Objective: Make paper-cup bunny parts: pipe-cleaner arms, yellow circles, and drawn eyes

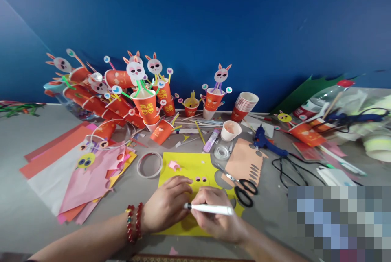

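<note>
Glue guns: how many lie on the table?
2. One glue gun lies right of the scissors, near the peach paper. A second gun lies far right among clutter, partly hidden; more may be hidden.

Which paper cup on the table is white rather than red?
The lone white cup standing open-side up behind the tape roll; the others are red, printed cups.

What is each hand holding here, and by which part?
The right hand grips a white pen around its barrel; the left hand holds nothing, pressing flat on the yellow sheet.
</note>
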The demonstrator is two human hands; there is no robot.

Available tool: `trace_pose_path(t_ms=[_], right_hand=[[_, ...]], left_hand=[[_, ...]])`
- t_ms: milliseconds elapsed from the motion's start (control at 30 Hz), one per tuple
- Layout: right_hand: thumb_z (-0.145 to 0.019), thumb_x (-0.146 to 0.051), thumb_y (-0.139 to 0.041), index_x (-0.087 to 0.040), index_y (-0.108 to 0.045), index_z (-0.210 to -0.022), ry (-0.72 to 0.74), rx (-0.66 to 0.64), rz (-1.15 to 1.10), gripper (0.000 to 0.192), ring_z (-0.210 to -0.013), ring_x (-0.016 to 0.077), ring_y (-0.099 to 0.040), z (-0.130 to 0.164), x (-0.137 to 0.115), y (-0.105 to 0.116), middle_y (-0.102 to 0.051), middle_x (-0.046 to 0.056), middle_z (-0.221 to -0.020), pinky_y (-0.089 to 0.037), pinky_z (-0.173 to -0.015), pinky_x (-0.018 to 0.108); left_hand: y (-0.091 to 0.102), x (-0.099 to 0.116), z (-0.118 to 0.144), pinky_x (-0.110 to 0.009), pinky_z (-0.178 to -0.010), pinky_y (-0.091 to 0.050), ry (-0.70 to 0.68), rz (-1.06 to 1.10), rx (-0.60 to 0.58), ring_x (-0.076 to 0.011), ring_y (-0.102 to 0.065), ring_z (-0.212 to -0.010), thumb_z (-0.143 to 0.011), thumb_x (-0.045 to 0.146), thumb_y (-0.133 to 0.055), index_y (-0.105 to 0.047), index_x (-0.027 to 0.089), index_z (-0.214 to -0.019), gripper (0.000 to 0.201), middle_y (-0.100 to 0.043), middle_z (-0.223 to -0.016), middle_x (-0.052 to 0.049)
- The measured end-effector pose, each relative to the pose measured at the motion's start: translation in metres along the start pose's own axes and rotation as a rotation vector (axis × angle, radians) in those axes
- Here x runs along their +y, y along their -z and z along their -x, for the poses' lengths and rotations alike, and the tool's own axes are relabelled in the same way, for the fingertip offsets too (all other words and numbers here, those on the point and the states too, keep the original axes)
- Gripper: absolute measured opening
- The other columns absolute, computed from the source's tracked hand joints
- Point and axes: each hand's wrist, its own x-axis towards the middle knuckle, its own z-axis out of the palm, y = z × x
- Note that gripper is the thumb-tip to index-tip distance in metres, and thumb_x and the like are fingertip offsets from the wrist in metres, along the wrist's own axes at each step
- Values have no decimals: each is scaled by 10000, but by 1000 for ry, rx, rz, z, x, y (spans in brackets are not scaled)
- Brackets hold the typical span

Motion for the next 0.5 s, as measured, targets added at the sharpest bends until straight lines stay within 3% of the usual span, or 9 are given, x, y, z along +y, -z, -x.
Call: trace_pose_path(t_ms=[133, 233, 367, 433, 500], right_hand=[[-882, -252, -585, -237, -582, -851, 27, -84, -74, 35, -595, 146, -570, -1, -3, 4, -644, -4, -690, -421, -590, 255], [-905, -355, -540, -230, -597, -855, 85, -59, -133, 147, -577, 151, -547, -2, -5, 10, -636, 6, -682, -402, -585, 274], [-964, -310, -432, -229, -483, -629, 21, 19, -71, 348, -501, 143, -441, -2, -3, 11, -506, -12, -531, -331, -534, 294], [-980, -320, -412, -234, -383, -554, -32, 43, -53, 436, -475, 143, -371, 0, 0, 8, -412, -21, -477, -301, -509, 305], [-984, -372, -422, -240, -381, -545, -81, 86, -98, 461, -489, 154, -376, 5, 4, 4, -402, -15, -476, -327, -517, 317]], left_hand=[[-6, 0, 3, -385, -881, -489, -46, -5, -23, -231, -582, -919, -966, 279, -430, -601, 182, -856, 226, -642, -852, -88], [-10, -2, 4, -364, -730, -467, -77, -29, -14, -217, -541, -761, -1014, 445, -305, -570, 181, -757, 454, -594, -740, -80], [-11, -2, 3, -340, -584, -369, -115, -49, 0, -196, -480, -639, -1018, 539, -160, -539, 186, -686, 615, -565, -662, -69], [-10, 0, 2, -337, -575, -348, -119, -58, 3, -192, -465, -627, -1021, 534, -158, -535, 187, -681, 616, -561, -655, -66], [-9, 3, 0, -337, -588, -346, -119, -67, 3, -190, -458, -629, -1021, 535, -158, -536, 187, -683, 615, -563, -658, -64]])
